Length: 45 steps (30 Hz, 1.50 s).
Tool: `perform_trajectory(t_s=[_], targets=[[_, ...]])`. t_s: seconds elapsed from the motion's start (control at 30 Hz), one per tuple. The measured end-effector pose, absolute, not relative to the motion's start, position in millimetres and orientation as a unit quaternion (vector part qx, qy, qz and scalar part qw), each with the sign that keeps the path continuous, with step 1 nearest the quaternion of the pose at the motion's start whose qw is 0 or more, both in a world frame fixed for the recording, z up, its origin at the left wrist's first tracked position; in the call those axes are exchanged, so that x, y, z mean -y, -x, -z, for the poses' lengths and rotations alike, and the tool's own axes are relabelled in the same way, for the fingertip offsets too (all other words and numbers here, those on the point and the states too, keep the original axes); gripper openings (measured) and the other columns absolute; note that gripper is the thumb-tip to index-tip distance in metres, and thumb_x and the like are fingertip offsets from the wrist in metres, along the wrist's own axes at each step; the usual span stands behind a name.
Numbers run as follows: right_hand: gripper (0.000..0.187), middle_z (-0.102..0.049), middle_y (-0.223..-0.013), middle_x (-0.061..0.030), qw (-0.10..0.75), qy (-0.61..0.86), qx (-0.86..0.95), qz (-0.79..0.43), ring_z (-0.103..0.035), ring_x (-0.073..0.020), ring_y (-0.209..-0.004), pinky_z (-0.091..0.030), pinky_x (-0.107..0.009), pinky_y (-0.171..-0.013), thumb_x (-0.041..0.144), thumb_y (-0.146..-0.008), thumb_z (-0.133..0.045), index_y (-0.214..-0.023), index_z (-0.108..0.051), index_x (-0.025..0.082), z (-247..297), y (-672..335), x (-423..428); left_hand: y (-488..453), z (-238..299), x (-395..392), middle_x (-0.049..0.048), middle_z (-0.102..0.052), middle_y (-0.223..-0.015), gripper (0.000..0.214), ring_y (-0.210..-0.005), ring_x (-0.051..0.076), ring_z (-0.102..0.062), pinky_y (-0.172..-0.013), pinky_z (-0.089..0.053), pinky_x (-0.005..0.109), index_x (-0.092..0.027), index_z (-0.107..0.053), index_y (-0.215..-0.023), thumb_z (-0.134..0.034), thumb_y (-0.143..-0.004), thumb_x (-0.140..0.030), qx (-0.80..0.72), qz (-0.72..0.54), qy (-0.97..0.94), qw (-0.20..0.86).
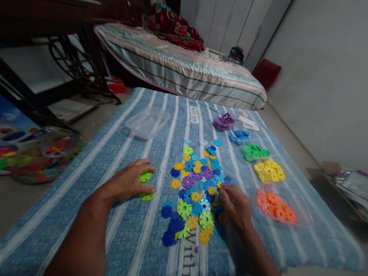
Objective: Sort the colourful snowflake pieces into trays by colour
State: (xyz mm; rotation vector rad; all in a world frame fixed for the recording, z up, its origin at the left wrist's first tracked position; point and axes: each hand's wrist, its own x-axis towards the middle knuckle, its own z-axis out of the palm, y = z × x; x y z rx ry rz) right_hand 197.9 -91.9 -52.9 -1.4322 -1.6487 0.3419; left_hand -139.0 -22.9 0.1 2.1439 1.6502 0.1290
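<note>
Many notched plastic interlocking discs lie in a loose pile on the striped cloth, among them a purple disc [188,181], a dark blue disc [166,211] and a lime-green disc [207,219]. Left of the pile, my left hand [130,180] rests with thumb and fingers apart. Its fingers touch one lime-green disc [146,176]; the thumb lies over another lime-green disc [147,195]. My right hand [237,207] is at the pile's right edge, thumb and forefinger pinched on a small yellow disc [219,185]. Its other fingers are curled and partly hidden.
Along the right stand clear tubs of sorted discs: purple [223,121], blue [239,136], green [255,153], yellow [269,171] and orange [276,206]. A translucent tub [148,123] sits at the far left. Behind is a bed [189,76]; a sewing-machine table [37,13] stands left.
</note>
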Motion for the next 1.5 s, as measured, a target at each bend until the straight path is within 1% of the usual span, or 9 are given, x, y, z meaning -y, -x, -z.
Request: perform_trajectory(t_s=[0.1, 0.27, 0.4, 0.57, 0.73, 0.9, 1.1, 1.3, 1.5], targets=[[0.02, -0.068, -0.083, -0.0045, 0.453, 0.584, 0.66, -0.134, -0.063, -0.0196, -0.08, -0.051, -0.035, -0.075, 0.032, -0.09, -0.054, -0.079, -0.067, 0.021, 55.1, -206.9, 90.9, 137.7, 0.4, 24.4, 0.0147, -0.041, -0.149, 0.064, -0.137, 0.034, -0.039, -0.112, -0.034, 0.045, -0.019, -0.066, -0.115, -0.07, -0.058, -0.049, -0.6, -0.033, -0.771, 0.21], [0.02, -0.068, -0.085, -0.0062, 0.468, 0.594, 0.642, -0.126, -0.064, -0.0207, -0.083, -0.051, -0.036, -0.078, 0.03, -0.089, -0.054, -0.077, -0.067, 0.02, 62.0, -216.0, 89.7, 143.4, 7.1, 21.8, 0.0122, -0.045, -0.147, 0.046, -0.134, 0.034, -0.043, -0.11, -0.037, 0.046, -0.022, -0.068, -0.104, -0.067, -0.062, -0.041, -0.582, -0.051, -0.783, 0.212], [0.019, -0.069, -0.09, -0.0071, 0.47, 0.602, 0.635, -0.117, -0.065, -0.0216, -0.088, -0.051, -0.037, -0.081, 0.031, -0.087, -0.056, -0.08, -0.069, 0.02, 71.2, -219.5, 89.8, 145.4, 6.9, 20.2, 0.011, -0.047, -0.146, 0.038, -0.133, 0.034, -0.044, -0.11, -0.036, 0.048, -0.023, -0.07, -0.098, -0.064, -0.065, -0.04, -0.576, -0.053, -0.785, 0.222], [0.018, -0.069, -0.093, -0.0076, 0.474, 0.6, 0.636, -0.1, -0.064, -0.0215, -0.09, -0.052, -0.037, -0.082, 0.031, -0.088, -0.055, -0.08, -0.069, 0.02, 75.8, -216.5, 88.7, 137.3, -1.8, 24.3, 0.0106, -0.045, -0.147, 0.04, -0.135, 0.036, -0.041, -0.11, -0.037, 0.047, -0.022, -0.069, -0.094, -0.068, -0.06, -0.043, -0.593, -0.03, -0.773, 0.223], [0.019, -0.069, -0.093, -0.008, 0.475, 0.594, 0.644, -0.086, -0.064, -0.0212, -0.09, -0.052, -0.037, -0.082, 0.03, -0.088, -0.055, -0.081, -0.069, 0.02, 76.1, -214.7, 87.7, 131.4, 0.1, 29.0, 0.0108, -0.046, -0.146, 0.043, -0.135, 0.037, -0.041, -0.109, -0.039, 0.048, -0.022, -0.065, -0.096, -0.072, -0.056, -0.039, -0.599, -0.032, -0.774, 0.202], [0.019, -0.069, -0.095, -0.0084, 0.47, 0.595, 0.647, -0.085, -0.064, -0.0213, -0.092, -0.051, -0.038, -0.084, 0.03, -0.089, -0.054, -0.082, -0.07, 0.02, 75.8, -215.3, 87.4, 137.8, 12.9, 32.2, 0.013, -0.045, -0.147, 0.04, -0.133, 0.034, -0.045, -0.109, -0.039, 0.046, -0.021, -0.064, -0.097, -0.068, -0.063, -0.04, -0.585, -0.049, -0.787, 0.19], [0.019, -0.07, -0.094, -0.0085, 0.48, 0.594, 0.64, -0.083, -0.065, -0.0213, -0.09, -0.052, -0.038, -0.083, 0.03, -0.088, -0.054, -0.081, -0.069, 0.021, 73.8, -213.6, 86.7, 151.2, 30.1, 37.0, 0.0109, -0.05, -0.144, 0.044, -0.128, 0.033, -0.05, -0.107, -0.042, 0.046, -0.022, -0.068, -0.104, -0.061, -0.073, -0.053, -0.554, -0.103, -0.812, 0.153], [0.019, -0.07, -0.093, -0.0085, 0.48, 0.592, 0.642, -0.08, -0.064, -0.0208, -0.09, -0.052, -0.037, -0.082, 0.027, -0.088, -0.054, -0.08, -0.069, 0.02, 72.4, -213.2, 86.4, 156.2, 33.6, 39.8, 0.0096, -0.054, -0.141, 0.046, -0.125, 0.032, -0.054, -0.107, -0.043, 0.045, -0.022, -0.07, -0.108, -0.05, -0.081, -0.054, -0.549, -0.11, -0.818, 0.133], [0.019, -0.069, -0.092, -0.0079, 0.476, 0.588, 0.65, -0.072, -0.064, -0.0204, -0.089, -0.052, -0.036, -0.081, 0.027, -0.089, -0.053, -0.08, -0.069, 0.021, 72.2, -212.4, 86.3, 162.7, 41.9, 43.2, 0.0103, -0.058, -0.136, 0.044, -0.123, 0.029, -0.055, -0.107, -0.044, 0.044, -0.022, -0.069, -0.106, -0.043, -0.085, -0.052, -0.549, -0.154, -0.814, 0.112]])
